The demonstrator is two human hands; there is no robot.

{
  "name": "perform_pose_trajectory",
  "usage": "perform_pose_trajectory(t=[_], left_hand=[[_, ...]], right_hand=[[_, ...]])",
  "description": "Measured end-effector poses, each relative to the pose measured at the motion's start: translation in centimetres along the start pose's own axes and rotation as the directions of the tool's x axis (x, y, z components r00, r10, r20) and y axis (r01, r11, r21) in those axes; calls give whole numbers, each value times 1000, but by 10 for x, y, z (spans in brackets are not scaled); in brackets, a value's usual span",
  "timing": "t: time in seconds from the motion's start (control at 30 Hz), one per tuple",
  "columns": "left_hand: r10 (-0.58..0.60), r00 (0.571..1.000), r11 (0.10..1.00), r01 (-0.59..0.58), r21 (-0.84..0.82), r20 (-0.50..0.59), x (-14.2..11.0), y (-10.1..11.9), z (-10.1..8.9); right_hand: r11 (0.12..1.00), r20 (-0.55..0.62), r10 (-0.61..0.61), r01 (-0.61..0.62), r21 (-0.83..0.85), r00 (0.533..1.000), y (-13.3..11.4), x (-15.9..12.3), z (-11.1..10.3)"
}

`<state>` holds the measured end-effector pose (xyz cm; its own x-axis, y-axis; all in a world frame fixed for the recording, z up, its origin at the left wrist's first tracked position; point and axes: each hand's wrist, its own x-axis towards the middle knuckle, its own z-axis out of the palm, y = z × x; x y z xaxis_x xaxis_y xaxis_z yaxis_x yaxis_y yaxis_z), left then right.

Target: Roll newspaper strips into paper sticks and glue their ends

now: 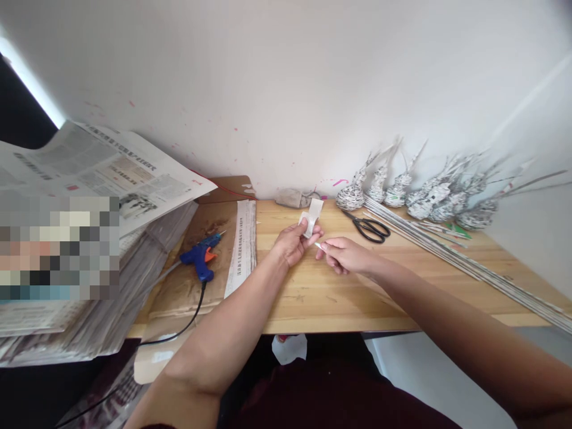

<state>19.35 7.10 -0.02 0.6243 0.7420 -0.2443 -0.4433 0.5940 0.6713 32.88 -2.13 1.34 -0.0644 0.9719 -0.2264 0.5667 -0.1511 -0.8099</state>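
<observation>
My left hand [295, 243] is over the middle of the wooden table, its thumb and fingers closed on a pale paper strip [315, 210]. The strip stands up from the fingers and bends over them. Just to the right, my right hand [340, 255] pinches a thin whitish piece with a faint green tint [317, 245]. Its tip points at the left fingers. Most of that piece is hidden in the hand, so its kind is unclear. Black-handled scissors [373, 229] lie on the table beyond my right hand.
A blue glue gun [199, 257] rests on brown cardboard [179, 301] at left, beside newspaper strips [243, 241]. A tall newspaper stack [138, 256] stands farther left. Long rolled paper sticks [465, 262] cross the right side, before several woven paper shapes [351, 195] along the wall.
</observation>
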Motion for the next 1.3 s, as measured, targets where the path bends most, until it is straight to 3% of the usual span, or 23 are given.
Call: perform_pose_trajectory(t=[0.07,0.13,0.23,0.3,0.33,0.47,0.63,0.77,0.8,0.87,0.97,1.03,1.1,1.17,1.23,1.3], left_hand=[[-8,1000,1000,8,-5,9,0,-1,0],[-4,1000,1000,4,-8,3,1,-1,-1],[20,1000,1000,-20,-9,-7,3,-1,-2],[24,1000,1000,-24,-4,-10,2,0,-2],[20,1000,1000,-20,0,-12,2,0,-2],[3,1000,1000,-3,11,-11,0,1,0],[10,1000,1000,-10,-6,-21,0,2,0],[-1,1000,1000,1,-3,-13,0,3,0],[0,1000,1000,0,-3,-21,0,2,0],[11,999,1000,-11,-6,-44,0,2,0],[23,998,1000,-24,-13,-61,2,2,0],[21,998,1000,-22,-12,-62,2,3,0],[9,998,1000,-9,-6,-55,2,3,0],[-4,999,1000,4,-5,-41,1,4,0],[-10,1000,1000,10,-7,-28,0,4,0],[-2,1000,1000,1,-2,-23,0,3,0]], right_hand=[[989,108,80,-93,115,991,0,1,-4],[996,30,62,-64,66,998,0,1,-4],[960,-214,-178,122,-254,960,-2,0,2],[885,-248,-326,202,-419,912,-3,0,5],[881,-235,-325,203,-427,916,-3,0,6],[992,-39,-31,26,-124,999,-3,2,3],[998,-109,5,2,65,994,-4,3,1],[936,106,160,-185,299,981,-5,2,2],[949,90,157,-175,260,984,-6,1,2],[999,-69,44,-42,24,997,-7,-2,4],[891,-243,-282,159,-425,928,-8,-5,9],[860,-240,-324,178,-479,915,-9,-6,11],[948,-190,-167,105,-300,967,-8,-3,9],[1000,-29,27,-27,10,999,-5,0,4],[947,175,120,-165,275,977,-2,3,-4],[887,298,133,-248,391,945,1,7,-11]])
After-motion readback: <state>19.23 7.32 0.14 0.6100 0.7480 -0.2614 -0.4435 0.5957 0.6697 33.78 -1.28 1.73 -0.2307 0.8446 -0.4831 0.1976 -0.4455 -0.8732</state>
